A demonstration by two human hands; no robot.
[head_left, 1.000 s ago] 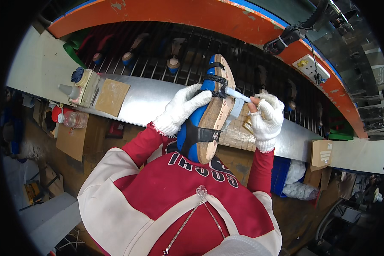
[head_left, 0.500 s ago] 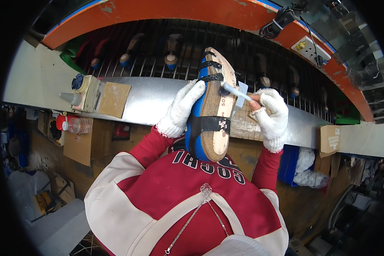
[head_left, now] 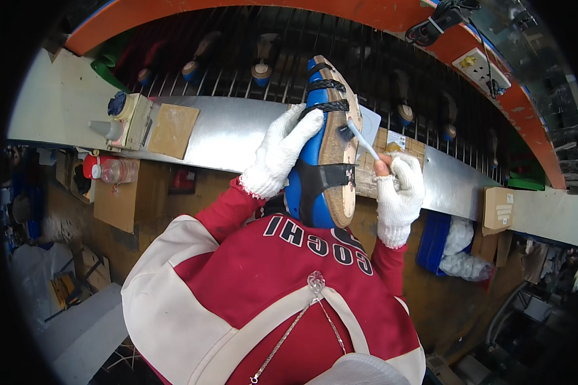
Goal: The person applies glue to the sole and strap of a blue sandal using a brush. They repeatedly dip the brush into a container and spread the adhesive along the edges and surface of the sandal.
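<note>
At the far left of the metal shelf [head_left: 225, 138] stands a small cream container with a dark blue cap [head_left: 127, 117], and just to its right a square of brown card [head_left: 173, 130] lies flat on the shelf. Below the shelf on that side, a clear plastic bottle with a red cap [head_left: 109, 170] lies on its side. Toward the middle, the left hand [head_left: 282, 151], in a white knit glove, has its fingers together and curled against the blue side of a sandal on a blue last [head_left: 324, 147], holding it upright in front of the chest with its tan sole facing right and its black straps crossing the sole. A small brush with a pale handle [head_left: 363, 139] has its dark tip touching the sole just below the upper straps. The right hand [head_left: 399, 189], gloved with the fingertips bare, pinches the lower end of that handle, its fingers closed on it. Behind the hands, a rack of dark rods [head_left: 237, 58] carries more lasts, under an orange curved edge [head_left: 250, 9]. At the far right a cardboard piece [head_left: 498, 208] hangs at the shelf front.
</note>
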